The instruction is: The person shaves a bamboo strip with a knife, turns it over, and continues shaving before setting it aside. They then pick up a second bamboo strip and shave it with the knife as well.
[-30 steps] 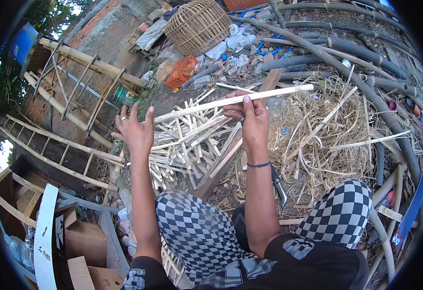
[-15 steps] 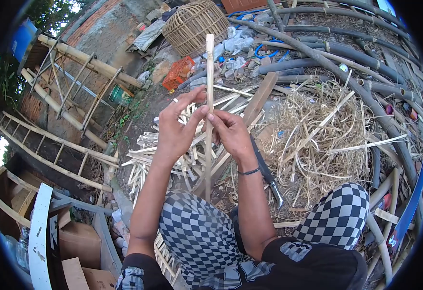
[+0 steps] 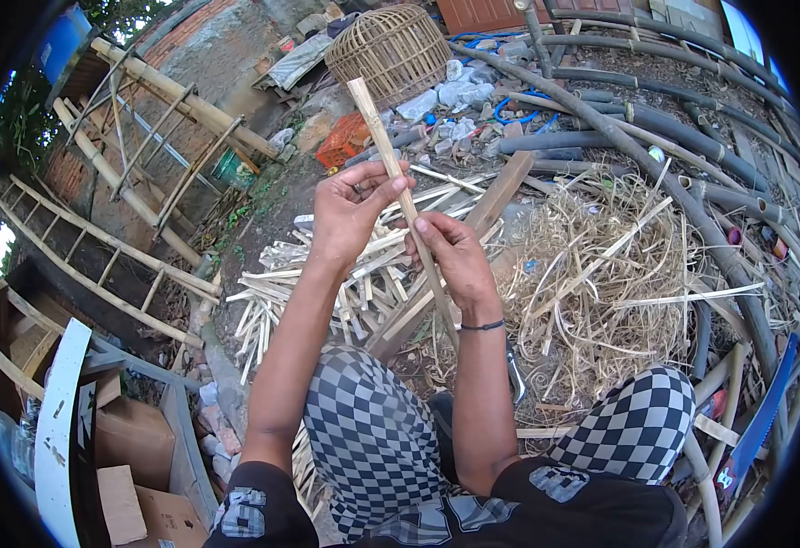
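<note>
A long pale bamboo strip (image 3: 384, 137) is held up in front of me, its top leaning left. My left hand (image 3: 352, 215) pinches it above the middle between thumb and fingers. Lower down, my right hand (image 3: 457, 260) grips the same strip, thumb on the near face. Below the hands lies a pile of split bamboo strips (image 3: 277, 297), partly covered by my forearms. A wooden plank (image 3: 502, 190) slants across that pile. A curved metal blade (image 3: 516, 376) shows beside my right forearm, which hides the rest of the tool.
A heap of bamboo shavings (image 3: 601, 274) spreads to the right. Dark bamboo poles (image 3: 683, 137) lie beyond it. At the back are a woven basket (image 3: 389, 57) and an orange crate (image 3: 343, 140). A bamboo ladder (image 3: 99, 242) lies left; a blue saw (image 3: 761, 411) is at right.
The bamboo strip has gone from upright to tilted, its top swinging left and its lower end right. Both hands stay on it, slightly farther apart, and the right hand has shifted right.
</note>
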`<state>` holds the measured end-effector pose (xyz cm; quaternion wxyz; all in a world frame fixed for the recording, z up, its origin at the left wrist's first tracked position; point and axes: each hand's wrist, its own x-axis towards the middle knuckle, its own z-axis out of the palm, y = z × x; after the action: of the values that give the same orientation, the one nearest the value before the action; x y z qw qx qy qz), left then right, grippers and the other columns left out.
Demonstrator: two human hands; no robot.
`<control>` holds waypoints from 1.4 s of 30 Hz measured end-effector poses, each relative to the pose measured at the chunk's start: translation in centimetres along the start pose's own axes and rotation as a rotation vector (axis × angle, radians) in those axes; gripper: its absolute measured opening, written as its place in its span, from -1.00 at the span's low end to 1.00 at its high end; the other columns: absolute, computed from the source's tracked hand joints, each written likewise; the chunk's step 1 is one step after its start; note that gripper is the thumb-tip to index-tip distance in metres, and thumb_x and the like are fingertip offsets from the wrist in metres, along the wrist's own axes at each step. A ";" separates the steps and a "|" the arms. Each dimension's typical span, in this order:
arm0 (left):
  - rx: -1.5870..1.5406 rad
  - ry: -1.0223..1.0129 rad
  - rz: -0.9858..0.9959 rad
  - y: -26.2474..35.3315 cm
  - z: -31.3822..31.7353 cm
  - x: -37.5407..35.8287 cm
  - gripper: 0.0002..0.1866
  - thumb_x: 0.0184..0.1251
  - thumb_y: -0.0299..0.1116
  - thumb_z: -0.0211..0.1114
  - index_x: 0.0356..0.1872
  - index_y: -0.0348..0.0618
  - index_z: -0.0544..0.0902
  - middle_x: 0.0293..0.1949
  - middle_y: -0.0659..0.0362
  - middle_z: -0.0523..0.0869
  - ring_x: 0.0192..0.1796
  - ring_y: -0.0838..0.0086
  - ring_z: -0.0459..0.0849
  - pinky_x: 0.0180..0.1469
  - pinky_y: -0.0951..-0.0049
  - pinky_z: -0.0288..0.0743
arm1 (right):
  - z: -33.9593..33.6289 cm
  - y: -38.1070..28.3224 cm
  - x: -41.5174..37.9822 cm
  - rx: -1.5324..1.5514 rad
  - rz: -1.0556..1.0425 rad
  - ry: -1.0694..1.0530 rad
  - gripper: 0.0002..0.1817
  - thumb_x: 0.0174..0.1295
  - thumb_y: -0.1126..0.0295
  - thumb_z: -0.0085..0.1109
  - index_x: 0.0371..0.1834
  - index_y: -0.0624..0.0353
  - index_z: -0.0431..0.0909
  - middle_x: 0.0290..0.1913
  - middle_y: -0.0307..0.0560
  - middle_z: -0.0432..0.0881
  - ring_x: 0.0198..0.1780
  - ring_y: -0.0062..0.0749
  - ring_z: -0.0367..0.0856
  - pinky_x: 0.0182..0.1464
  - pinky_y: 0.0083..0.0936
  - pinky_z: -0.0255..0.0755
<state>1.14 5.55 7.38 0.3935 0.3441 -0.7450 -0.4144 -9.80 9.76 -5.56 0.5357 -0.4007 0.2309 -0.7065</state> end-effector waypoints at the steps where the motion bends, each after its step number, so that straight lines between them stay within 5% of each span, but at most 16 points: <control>1: -0.017 -0.004 0.010 -0.1 -0.2 -0.1 -0.69 0.33 -0.48 0.42 0.06 -0.36 0.69 -0.14 0.02 0.81 -0.05 0.48 0.77 0.03 0.49 0.63 | 0.0 0.3 0.0 0.064 -0.010 0.002 -0.70 0.52 0.24 0.11 -0.02 0.25 0.69 -0.42 -0.27 0.62 -0.41 -0.63 0.52 -0.32 -0.64 0.45; 20: -0.064 0.049 0.055 0.4 -0.1 -0.5 -0.76 0.14 -0.54 0.57 -0.21 -0.27 0.69 -0.31 0.21 0.77 -0.25 0.62 0.71 -0.09 0.55 0.62 | -0.1 -0.6 -0.8 0.082 -0.013 0.048 -0.74 0.47 0.30 0.18 0.00 0.26 0.69 -0.39 -0.25 0.64 -0.36 -0.60 0.57 -0.31 -0.60 0.46; 31: -0.094 -0.142 0.043 0.8 -0.5 -0.4 -0.59 0.39 -0.36 0.41 0.18 -0.36 0.63 -0.03 0.04 0.78 -0.02 0.42 0.77 0.12 0.41 0.61 | 0.1 -1.2 -1.1 0.188 -0.007 0.016 -0.71 0.53 0.27 0.08 -0.07 0.29 0.68 -0.47 -0.26 0.62 -0.46 -0.64 0.51 -0.35 -0.65 0.42; 42: -0.151 -0.145 -0.002 0.4 -0.6 -0.4 -0.55 0.39 -0.37 0.39 0.23 -0.36 0.58 -0.10 0.00 0.79 -0.06 0.33 0.80 0.08 0.33 0.67 | 0.4 -1.1 -1.0 0.170 0.034 -0.022 -0.67 0.56 0.25 0.01 -0.05 0.30 0.66 -0.48 -0.22 0.60 -0.47 -0.58 0.52 -0.36 -0.62 0.42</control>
<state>1.74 5.84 7.85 0.3629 0.2836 -0.7377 -0.4936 -9.99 11.08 -4.81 0.5822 -0.3576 0.1709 -0.7099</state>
